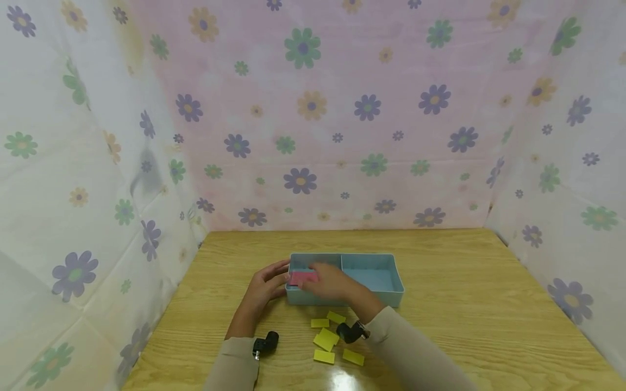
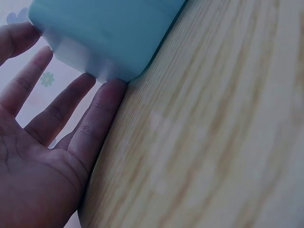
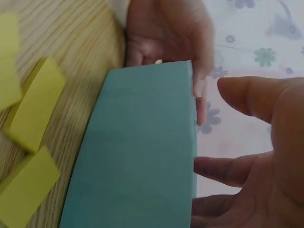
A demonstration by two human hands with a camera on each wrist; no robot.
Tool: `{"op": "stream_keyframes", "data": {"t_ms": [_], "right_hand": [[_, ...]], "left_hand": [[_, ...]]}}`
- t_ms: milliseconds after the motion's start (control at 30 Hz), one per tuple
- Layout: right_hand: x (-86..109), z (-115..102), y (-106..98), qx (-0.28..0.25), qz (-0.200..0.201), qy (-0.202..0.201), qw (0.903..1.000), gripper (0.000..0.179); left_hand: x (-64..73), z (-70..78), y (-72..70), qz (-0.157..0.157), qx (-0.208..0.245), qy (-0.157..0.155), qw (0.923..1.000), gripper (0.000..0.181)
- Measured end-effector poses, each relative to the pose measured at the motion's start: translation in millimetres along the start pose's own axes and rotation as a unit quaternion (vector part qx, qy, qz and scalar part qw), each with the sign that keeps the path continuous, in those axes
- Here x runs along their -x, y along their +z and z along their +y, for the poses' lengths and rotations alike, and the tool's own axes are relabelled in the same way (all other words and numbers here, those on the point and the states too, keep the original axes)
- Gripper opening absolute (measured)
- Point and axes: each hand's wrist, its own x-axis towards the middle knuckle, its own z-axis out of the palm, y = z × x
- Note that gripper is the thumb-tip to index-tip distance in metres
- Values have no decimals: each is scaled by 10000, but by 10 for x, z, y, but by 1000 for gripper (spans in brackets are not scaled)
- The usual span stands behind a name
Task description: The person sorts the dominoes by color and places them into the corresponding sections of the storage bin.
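Observation:
A light blue two-compartment box (image 1: 398, 293) stands on the wooden table. My left hand (image 1: 261, 290) is at its left end; in the left wrist view, spread fingertips (image 2: 88, 80) touch the box's end wall. Over the left compartment is my right hand (image 1: 332, 285), its fingers reaching down inside past the front wall. Pink blocks (image 1: 298, 278) lie in that compartment, partly covered by the right thumb. In the right wrist view the thumb (image 3: 242, 95) stands well apart from the fingers, with nothing seen between them; the fingertips are hidden behind the wall.
Several yellow blocks (image 1: 324, 356) lie on the table (image 1: 464, 326) in front of the box, two of them overlapping. A small black camera is strapped to each wrist. Flower-patterned cloth (image 1: 342, 125) hangs at the back and both sides.

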Motion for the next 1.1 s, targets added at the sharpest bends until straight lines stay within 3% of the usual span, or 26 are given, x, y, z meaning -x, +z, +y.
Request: {"op": "stream_keyframes", "data": {"t_ms": [200, 367, 633, 800, 933, 1033, 1100], "right_hand": [[-24, 24, 108, 903, -246, -22, 9956, 95], [-8, 19, 146, 919, -360, 21, 9951, 105], [18, 44, 98, 626, 86, 52, 9980, 108], [90, 158, 1, 382, 591, -563, 9959, 90], [248, 310, -147, -316, 1125, -828, 9897, 69], [375, 471, -266, -859, 1614, -1080, 9772, 57], [446, 606, -351, -932, 2088, -1331, 9644, 51]], "left_hand": [[5, -15, -7, -10, 31, 27, 10000, 45], [6, -16, -12, -10, 76, 7, 10000, 46], [-7, -16, -8, -64, 100, 35, 9999, 46], [-25, -38, -3, -78, -32, 32, 10000, 47], [-47, -49, -9, -29, -154, 23, 9999, 46], [-55, -48, -15, 17, -153, 27, 9999, 44], [-56, -44, -14, 26, -144, 22, 9999, 44]]}}
